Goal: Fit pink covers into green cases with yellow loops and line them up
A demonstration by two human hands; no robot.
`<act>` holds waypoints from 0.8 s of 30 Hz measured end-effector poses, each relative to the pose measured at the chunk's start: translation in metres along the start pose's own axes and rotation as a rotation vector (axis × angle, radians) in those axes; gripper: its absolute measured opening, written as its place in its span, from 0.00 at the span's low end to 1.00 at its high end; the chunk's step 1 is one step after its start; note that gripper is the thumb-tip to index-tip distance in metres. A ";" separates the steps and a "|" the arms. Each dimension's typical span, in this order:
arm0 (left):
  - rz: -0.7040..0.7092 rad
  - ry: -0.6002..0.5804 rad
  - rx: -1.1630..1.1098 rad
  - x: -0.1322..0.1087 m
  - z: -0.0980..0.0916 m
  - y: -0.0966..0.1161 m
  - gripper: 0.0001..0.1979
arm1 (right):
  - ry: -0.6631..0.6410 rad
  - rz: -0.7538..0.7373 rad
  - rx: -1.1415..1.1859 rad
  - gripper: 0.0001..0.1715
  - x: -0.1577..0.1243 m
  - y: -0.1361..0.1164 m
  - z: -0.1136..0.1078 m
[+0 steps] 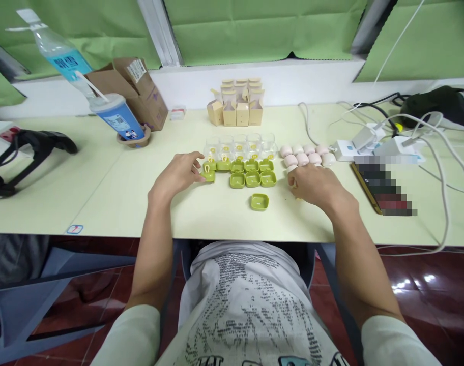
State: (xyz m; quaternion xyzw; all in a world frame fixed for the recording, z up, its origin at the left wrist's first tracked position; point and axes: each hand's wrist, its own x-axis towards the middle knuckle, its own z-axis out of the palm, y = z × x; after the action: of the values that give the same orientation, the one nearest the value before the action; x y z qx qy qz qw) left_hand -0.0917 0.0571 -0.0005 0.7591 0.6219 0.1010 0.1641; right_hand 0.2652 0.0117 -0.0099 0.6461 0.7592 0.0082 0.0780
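Note:
My left hand [179, 174] is at the left end of a group of small green pieces, its curled fingers apart. Its thumb is at the edge of a green cap with a yellow loop [208, 174]; two similar pieces sit just behind. Several open green square cups [253, 178] stand in two rows, and a single green cup [260, 202] lies nearer the table edge. My right hand [314, 187] is low over the table, fingers curled inward beside several pale pink and white rounded pieces [302, 158]. A bit of yellow shows under it; what the fingers hold is hidden.
Clear plastic cups [239, 145] with yellow marks stand behind the green ones. Small cardboard boxes [237, 109] are at the wall. Left are a tilted bottle [69, 63], blue cup [121, 119] and brown carton [140, 96]. Right are a phone [380, 188], power strip [344, 151] and cables.

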 end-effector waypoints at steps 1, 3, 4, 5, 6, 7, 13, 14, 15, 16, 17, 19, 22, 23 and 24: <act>0.001 -0.001 -0.006 0.000 0.001 0.001 0.31 | 0.000 0.003 0.001 0.17 0.000 -0.001 0.000; 0.002 0.000 -0.015 0.000 0.002 0.004 0.30 | -0.004 0.006 0.000 0.19 -0.001 -0.002 -0.002; 0.002 0.001 -0.017 0.000 0.002 0.005 0.30 | -0.006 0.007 -0.003 0.19 -0.001 -0.003 -0.002; 0.002 0.003 -0.014 -0.001 0.002 0.006 0.30 | -0.011 0.006 -0.008 0.19 -0.001 -0.004 -0.003; 0.006 0.014 -0.006 -0.002 0.002 0.007 0.31 | -0.018 0.003 -0.016 0.19 -0.001 -0.005 -0.004; 0.012 0.044 0.006 -0.004 0.001 0.009 0.31 | -0.023 -0.001 -0.026 0.19 -0.002 -0.006 -0.005; 0.209 0.240 -0.028 -0.028 -0.004 0.038 0.22 | 0.086 -0.066 0.022 0.20 -0.005 -0.001 -0.009; 0.281 0.157 -0.045 -0.033 0.000 0.047 0.21 | 0.125 -0.100 0.069 0.19 -0.006 0.001 -0.010; 0.354 0.032 -0.049 -0.037 0.005 0.056 0.21 | 0.167 -0.140 0.137 0.17 -0.008 0.003 -0.012; 0.423 -0.092 -0.029 -0.041 0.013 0.066 0.22 | 0.211 -0.185 0.225 0.16 -0.009 0.004 -0.014; 0.472 -0.170 0.013 -0.044 0.021 0.076 0.27 | 0.249 -0.227 0.337 0.13 -0.011 0.005 -0.016; 0.501 -0.229 0.086 -0.047 0.039 0.094 0.37 | 0.288 -0.308 0.596 0.08 -0.014 0.005 -0.021; 0.500 -0.227 0.124 -0.044 0.057 0.110 0.34 | 0.287 -0.460 0.923 0.06 -0.018 -0.001 -0.026; 0.502 -0.224 0.118 -0.042 0.058 0.112 0.31 | 0.297 -0.506 0.982 0.07 -0.019 -0.003 -0.027; 0.505 -0.218 0.106 -0.040 0.058 0.112 0.27 | 0.323 -0.541 1.014 0.08 -0.020 -0.006 -0.027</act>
State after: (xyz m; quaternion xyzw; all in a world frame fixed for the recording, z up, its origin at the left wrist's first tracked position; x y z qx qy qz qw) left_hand 0.0227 -0.0081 -0.0102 0.9039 0.3961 0.0238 0.1598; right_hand 0.2590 -0.0067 0.0187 0.3771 0.8083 -0.2772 -0.3571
